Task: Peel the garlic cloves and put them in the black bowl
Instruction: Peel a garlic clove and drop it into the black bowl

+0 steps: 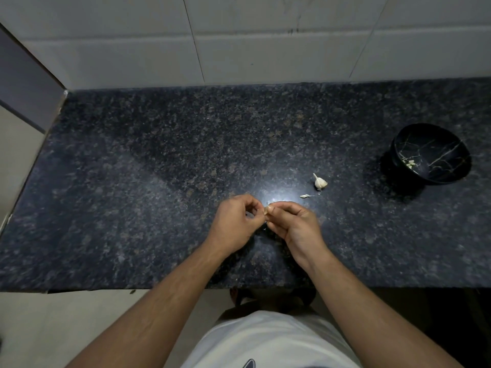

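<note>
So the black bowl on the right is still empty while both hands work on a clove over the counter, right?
Not quite. The black bowl is not empty: the head view shows a few pale peeled cloves in it. The rest holds: the left hand and right hand meet over the counter, pinching a small clove.

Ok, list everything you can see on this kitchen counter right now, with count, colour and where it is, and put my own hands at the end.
counter: one, dark speckled stone, fills the middle of the view.
wall tiles: several, white, behind the counter.
bowl: one, black with pale veins, far right on the counter.
peeled cloves: a few, pale, inside the bowl; exact count too small to tell.
garlic bulb: one, white, on the counter left of the bowl.
skin scrap: one, pale, just in front of the bulb.
clove: one, pale, pinched between both hands, mostly hidden.
shirt: one, white, bottom edge.
left hand: fingers curled at the clove.
right hand: fingers pinching the clove.
</note>
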